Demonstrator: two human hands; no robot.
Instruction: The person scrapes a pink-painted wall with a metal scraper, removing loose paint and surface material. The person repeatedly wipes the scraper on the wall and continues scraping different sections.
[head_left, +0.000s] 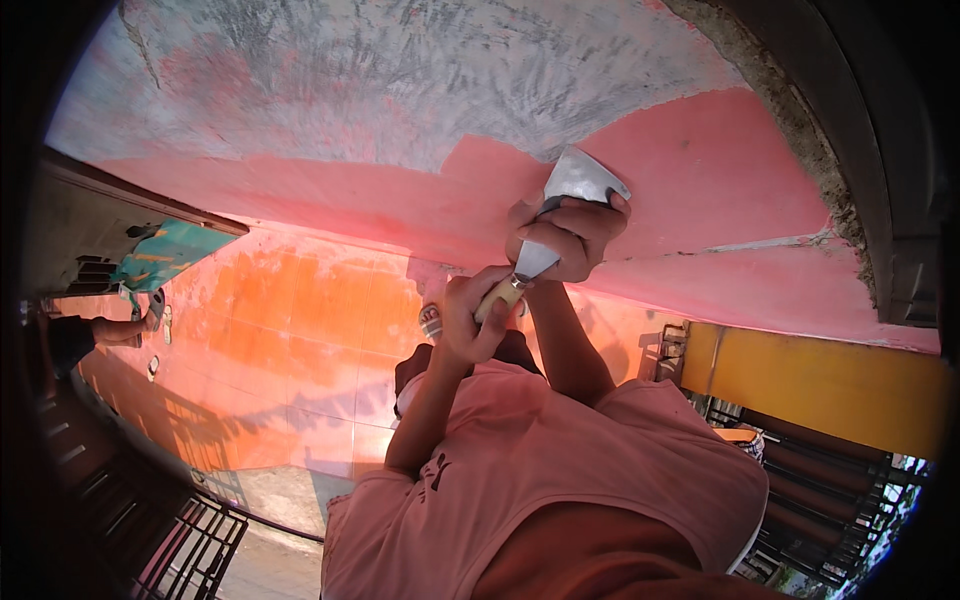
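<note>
My left hand (pixel 472 318) is closed round the pale handle of a putty knife (pixel 499 297). The narrow end of its metal blade rises from the handle, and the far end meets the fingers of my right hand (pixel 572 240). That right hand is wrapped round a wide metal scraper (pixel 586 176) with a dark band along its base. Behind both hands is a pink wall (pixel 690 160), whose upper part carries a smeared grey-white coat (pixel 400 80). The wide blade lies in front of the coat's lower edge; whether it touches the wall I cannot tell.
An orange tiled floor (pixel 320 300) stretches to the left, where another person's leg (pixel 118 330) shows near loose slippers (pixel 168 322). A teal sheet (pixel 170 255) hangs at left. A black metal rack (pixel 195 545) stands lower left. A yellow panel (pixel 820 385) is at right.
</note>
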